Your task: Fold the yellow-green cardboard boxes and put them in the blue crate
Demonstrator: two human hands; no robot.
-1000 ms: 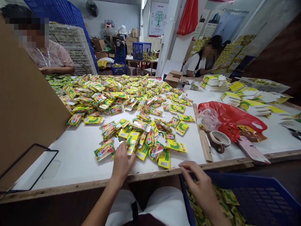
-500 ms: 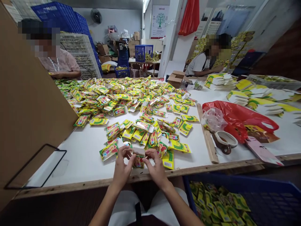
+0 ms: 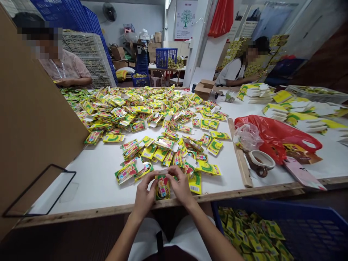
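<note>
Box (image 3: 162, 188) — between left hand (image 3: 146, 191) and right hand (image 3: 180, 186)

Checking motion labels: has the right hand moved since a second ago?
Yes: the right hand moved left, away from the wooden strip, to the small box.

- Here's my table, white top (image 3: 98, 170) laid out ahead of me, wooden edging (image 3: 89, 214) running along at six!
- Eleven to twelve, a big loose heap of yellow-and-green packs (image 3: 130, 108); nearer me, dead on twelve, a smaller scatter of packs (image 3: 163, 145)!
- Half past twelve, far side: an open carton (image 3: 203, 88)!
- Two o'clock, a wooden strip (image 3: 240, 156), then a brown-and-white cup (image 3: 262, 160) beside the red plastic bag (image 3: 296, 136)!
- Half past two, a flat pink thing (image 3: 304, 173)!
- Beyond the bag, also at two: fanned yellow-and-white cards (image 3: 307, 123)!
</note>
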